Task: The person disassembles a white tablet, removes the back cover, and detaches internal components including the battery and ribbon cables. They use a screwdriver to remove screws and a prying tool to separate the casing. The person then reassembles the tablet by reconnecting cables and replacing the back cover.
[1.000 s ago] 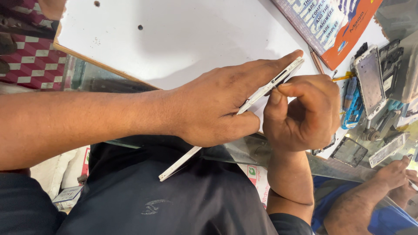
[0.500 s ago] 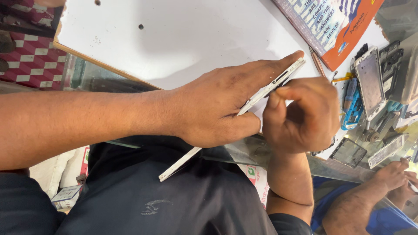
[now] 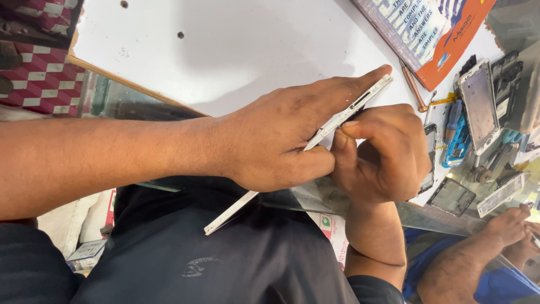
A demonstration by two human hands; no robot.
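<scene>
Hands number two of the person's own, plus a co-worker's hand [image 3: 509,225] at the lower right, well apart from them. One thin white phone frame [image 3: 298,152] is in work, seen edge-on and running slantwise from below the left hand up past its fingertips. One white board [image 3: 236,50] lies above both hands, resting on a glass counter [image 3: 315,197] whose edge passes under the wrists; a red-and-white chequered cloth [image 3: 45,79] shows far left of the left forearm. Above the right hand lies one orange-and-blue printed booklet [image 3: 433,34], with one small screwdriver [image 3: 415,90] just beside its lower edge. To the right of the right hand sits a heap of phone parts, among them one white phone body [image 3: 479,107] and a blue tool [image 3: 455,141]; the rest is too cluttered to count. The left hand [image 3: 281,141] grasps the frame, fingers laid flat along its upper side and thumb pressed under it. The right hand [image 3: 385,152] is clenched, its thumb tip set against the frame's edge; whether it grips anything inside the fist cannot be told.
</scene>
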